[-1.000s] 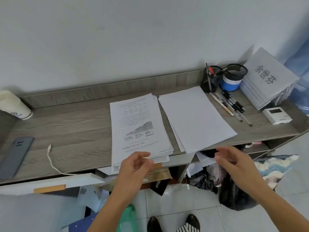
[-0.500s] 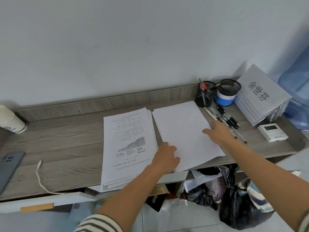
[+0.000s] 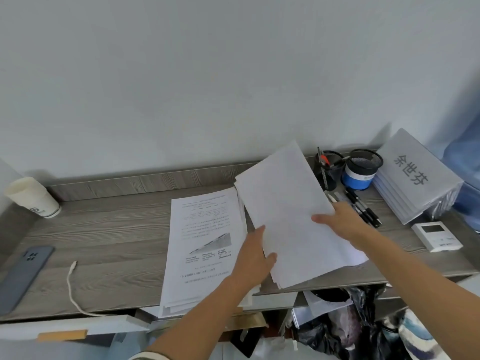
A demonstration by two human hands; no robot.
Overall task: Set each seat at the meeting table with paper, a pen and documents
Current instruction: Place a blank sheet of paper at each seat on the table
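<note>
The blank sheets (image 3: 285, 209) have tilted up off the desk (image 3: 109, 237). The left hand (image 3: 253, 261) grasps their near-left edge, the right hand (image 3: 342, 222) their right edge, thumbs on top.

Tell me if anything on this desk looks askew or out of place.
The printed document stack is fanned and overhangs the front of the desk. The blank paper stack, gripped by the left hand and right hand, sits skewed with its far end raised. A white cable lies loose near the edge.
</note>
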